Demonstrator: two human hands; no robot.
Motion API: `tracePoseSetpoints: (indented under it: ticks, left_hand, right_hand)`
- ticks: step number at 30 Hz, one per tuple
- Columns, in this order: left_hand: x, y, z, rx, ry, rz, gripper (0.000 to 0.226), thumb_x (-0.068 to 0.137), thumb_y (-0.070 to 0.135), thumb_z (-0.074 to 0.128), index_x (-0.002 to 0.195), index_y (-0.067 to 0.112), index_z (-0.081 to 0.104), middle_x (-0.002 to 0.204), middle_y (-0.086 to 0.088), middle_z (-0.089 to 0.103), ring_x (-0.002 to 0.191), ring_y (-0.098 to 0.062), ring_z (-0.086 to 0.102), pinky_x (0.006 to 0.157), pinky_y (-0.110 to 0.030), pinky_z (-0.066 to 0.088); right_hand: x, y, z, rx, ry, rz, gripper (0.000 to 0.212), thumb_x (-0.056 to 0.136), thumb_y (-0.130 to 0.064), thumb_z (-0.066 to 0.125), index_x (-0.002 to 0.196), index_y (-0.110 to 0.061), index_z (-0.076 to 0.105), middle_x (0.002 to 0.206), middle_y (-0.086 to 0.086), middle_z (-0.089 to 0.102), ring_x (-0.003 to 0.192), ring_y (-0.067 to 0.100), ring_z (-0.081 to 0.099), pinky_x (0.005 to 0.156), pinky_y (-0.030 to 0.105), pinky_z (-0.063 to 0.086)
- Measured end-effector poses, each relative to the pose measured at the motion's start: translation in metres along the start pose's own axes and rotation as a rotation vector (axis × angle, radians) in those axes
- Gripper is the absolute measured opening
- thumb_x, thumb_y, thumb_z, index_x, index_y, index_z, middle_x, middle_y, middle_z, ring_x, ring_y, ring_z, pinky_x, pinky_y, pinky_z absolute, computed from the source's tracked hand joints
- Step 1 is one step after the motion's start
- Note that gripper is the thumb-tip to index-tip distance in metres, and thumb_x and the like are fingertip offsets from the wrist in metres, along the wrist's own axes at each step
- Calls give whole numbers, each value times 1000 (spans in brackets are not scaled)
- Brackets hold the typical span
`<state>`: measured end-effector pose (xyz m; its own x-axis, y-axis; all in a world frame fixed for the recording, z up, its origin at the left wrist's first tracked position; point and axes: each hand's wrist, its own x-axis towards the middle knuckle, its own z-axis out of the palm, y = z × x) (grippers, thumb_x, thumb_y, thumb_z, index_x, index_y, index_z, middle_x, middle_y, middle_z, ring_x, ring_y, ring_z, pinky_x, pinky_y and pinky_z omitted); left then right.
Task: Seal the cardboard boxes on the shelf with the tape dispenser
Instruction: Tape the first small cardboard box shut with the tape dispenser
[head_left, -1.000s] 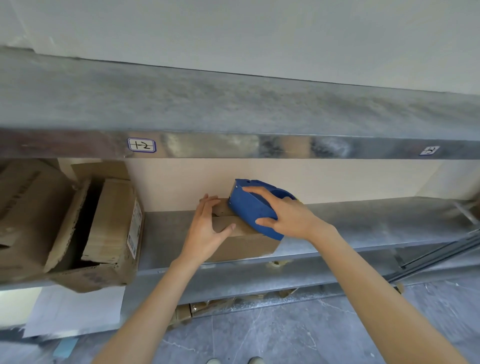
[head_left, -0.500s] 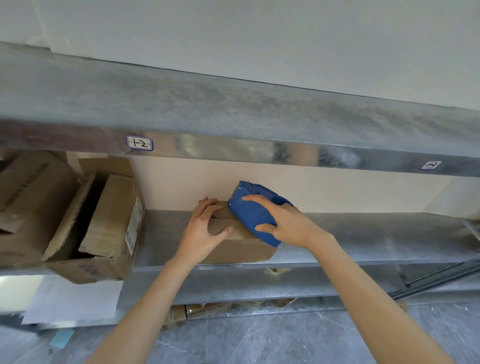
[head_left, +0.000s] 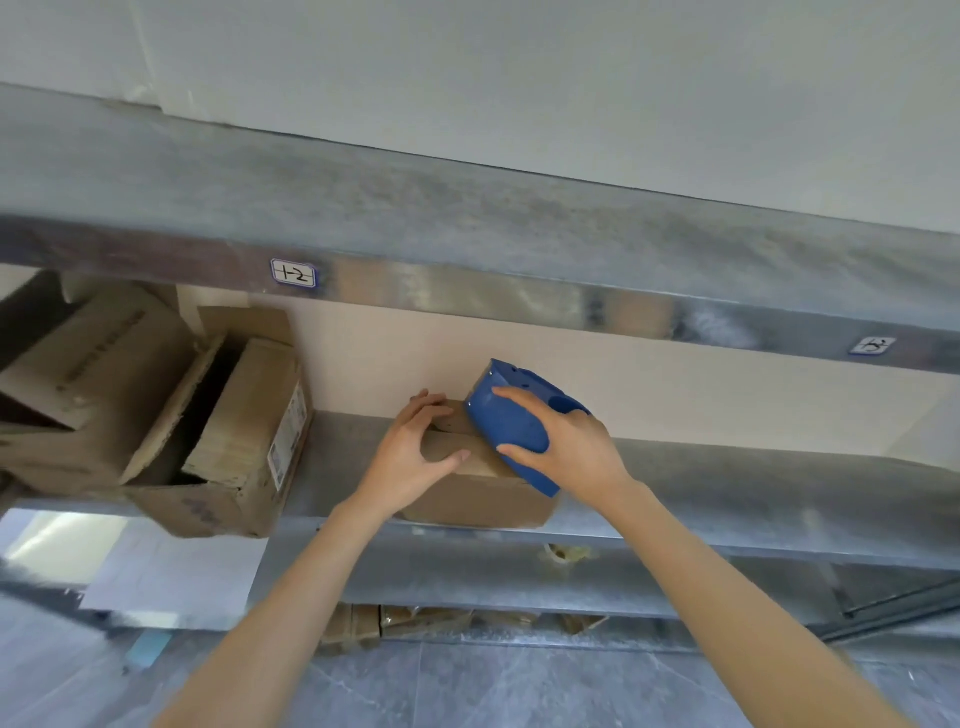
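While my right hand (head_left: 566, 447) is gripping the blue tape dispenser (head_left: 511, 426), fingers wrapped over its body, I am holding it down on top of the small cardboard box (head_left: 483, 499), which is sitting at the front edge of the metal shelf (head_left: 727, 488). My left hand (head_left: 410, 452) is clasping the box's left end, fingers curled over the top and thumb on the near flap. Further left, an open carton (head_left: 244, 441) is lying on its side.

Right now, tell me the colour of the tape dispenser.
The tape dispenser is plain blue, seen in the head view.
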<state>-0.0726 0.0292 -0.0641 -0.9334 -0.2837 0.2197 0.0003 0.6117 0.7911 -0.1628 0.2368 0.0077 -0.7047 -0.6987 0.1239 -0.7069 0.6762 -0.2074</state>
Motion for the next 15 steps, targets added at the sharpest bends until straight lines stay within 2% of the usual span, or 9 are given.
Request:
tracePoseSetpoints:
  ticks: [4,7,8,9,12,13,15]
  left_hand:
    - [4,10,-18,-4,-25,-17,49,80,25,82,126,18,65,140,4,54,138,-6,35,114,-23,27]
    - [7,18,-41,-30,18,-32,41,86,24,77,125,20,65,130,5,62,126,-7,51,100,-6,32]
    - [9,22,-48,-51,27,-46,37,88,23,74,124,22,66,127,7,63,119,-5,55,97,-4,34]
    - [11,25,-55,-74,34,-60,33,90,23,73,122,23,66,123,9,65,114,-4,58,97,-9,38]
    - [15,34,-68,-163,8,-94,27,92,18,70,117,28,67,114,15,69,108,-6,65,99,-31,48]
    - [16,37,-70,-194,-15,-98,27,92,15,69,116,27,68,114,14,70,107,-6,66,98,-32,50]
    - [17,44,-73,-273,-66,-101,28,94,9,66,119,22,68,116,9,71,104,-3,67,92,-26,51]
  right_hand:
    - [5,5,-12,52,-17,-35,63,90,-58,61,145,-58,30,86,1,68,70,20,55,64,32,49]
    - [9,6,-28,73,-41,-116,63,86,-61,63,138,-66,28,92,-2,70,71,20,58,69,32,51]
    - [10,5,-33,86,-47,-142,64,84,-61,64,137,-67,28,88,-4,69,68,19,57,71,32,51]
    - [10,4,-38,99,-50,-169,64,83,-60,66,136,-66,31,79,-6,66,63,17,53,70,31,51]
    - [8,0,-50,92,-42,-270,62,81,-57,70,136,-61,42,49,-7,40,46,15,38,54,18,36]
    - [8,-1,-52,85,-44,-301,61,81,-58,70,135,-60,43,47,-4,36,46,16,39,52,15,30]
    - [7,-3,-53,83,-52,-356,61,81,-60,68,136,-59,41,53,-7,45,50,14,42,49,16,27]
